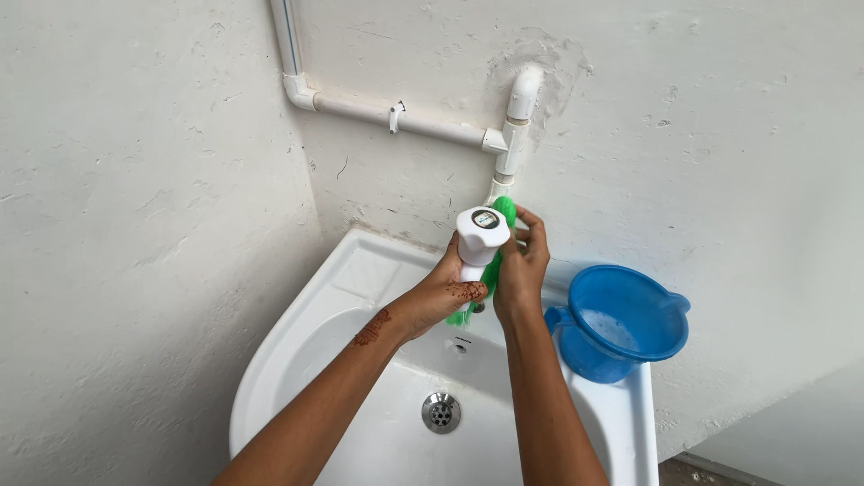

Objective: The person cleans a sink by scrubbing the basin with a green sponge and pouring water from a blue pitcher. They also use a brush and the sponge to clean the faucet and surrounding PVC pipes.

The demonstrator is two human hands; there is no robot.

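Both hands close around the white tap (481, 236) at the back of the corner sink (297, 337): the left hand (447, 290) grips its stem, the right hand (522, 261) presses a green scrubber (500, 216) against it. The blue jug (621, 324) of soapy water sits on the sink's right rim, just beside the right forearm; a careless elbow could likely tip it off.

The only label I can see is the small round sticker (485, 219), dark with a pale ring, on the flat top of the white tap handle (480, 236) between my hands; no packages, signs or screens are in view.
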